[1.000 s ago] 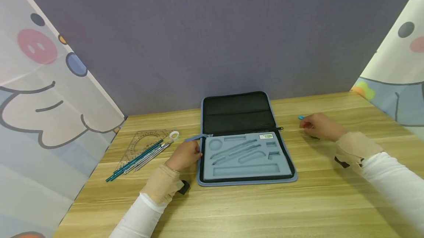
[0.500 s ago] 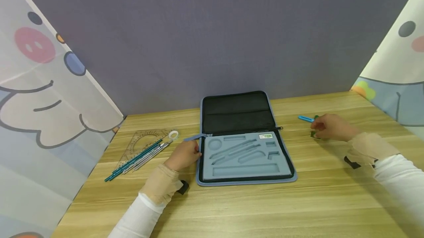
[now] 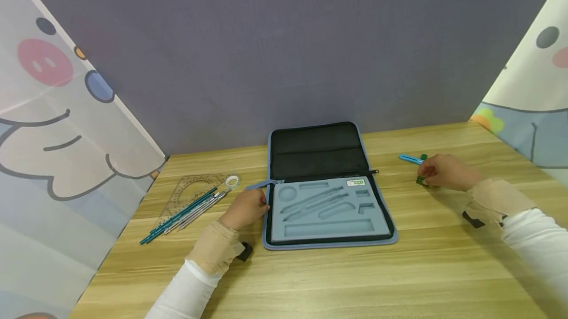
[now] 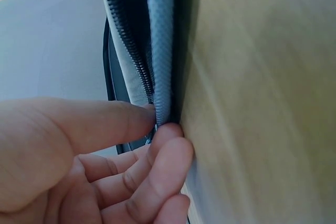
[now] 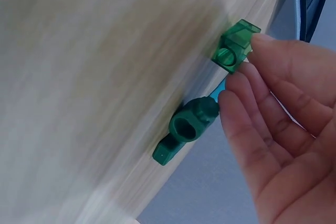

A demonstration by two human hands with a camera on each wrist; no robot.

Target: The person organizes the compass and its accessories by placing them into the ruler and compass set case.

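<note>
On the wooden worktop [image 3: 337,279] an open zip case [image 3: 326,188] lies near the middle, close to the back edge, its black lid leaning back towards the grey wall and its grey-blue foam tray [image 3: 328,209] of shaped recesses facing up. The left hand [image 3: 246,209] sits at the case's left edge; in the left wrist view its thumb and curled fingers [image 4: 157,156] pinch the blue fabric rim [image 4: 160,51] of the case beside the zipper teeth. The right hand [image 3: 443,171] is over towards the right edge of the worktop, well apart from the case, with its fingers loosely bent. In the right wrist view its fingertips [image 5: 233,100] touch two small green plastic pieces lying on the wood: a clear green square block [image 5: 236,45] with a round hole, and just beside it a darker green rounded cap [image 5: 190,124]. Whether the fingers actually grip either piece cannot be told. A light blue stick [image 3: 410,159] lies just behind that hand, its near end hidden by the fingers. Towards the left edge of the worktop lie a clear set square [image 3: 188,192], a bundle of teal and silver drawing tools [image 3: 184,215] across it, and a small roll of tape [image 3: 232,180].
</note>
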